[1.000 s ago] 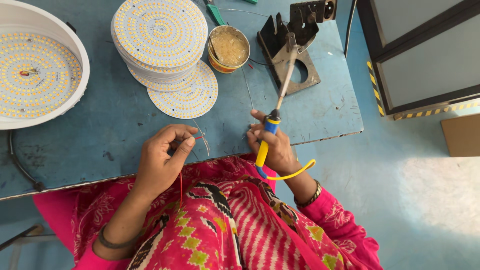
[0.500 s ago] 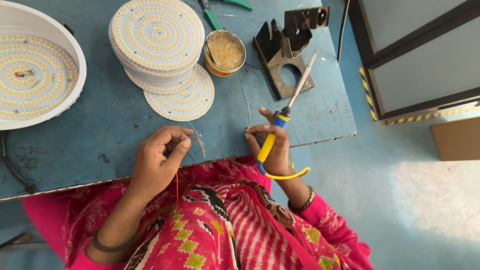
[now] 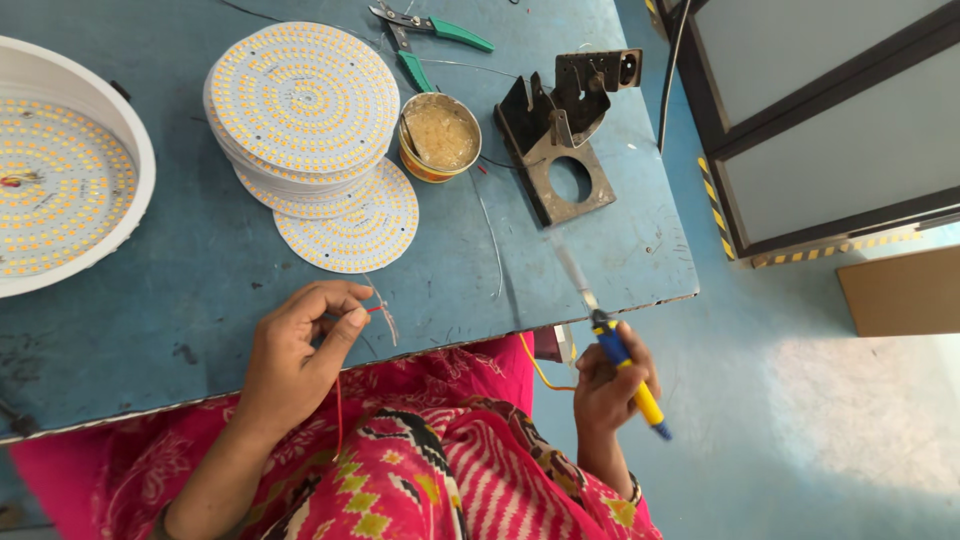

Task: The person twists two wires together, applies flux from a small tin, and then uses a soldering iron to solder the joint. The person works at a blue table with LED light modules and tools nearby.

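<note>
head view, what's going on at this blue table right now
A person sits at the blue table. The left hand pinches thin red wires at the table's near edge. The right hand holds a soldering iron by its blue and yellow handle, tip up, just off the table's corner. On the table are a stack of round light boards, a tin of paste, a metal stand and green-handled cutters.
</note>
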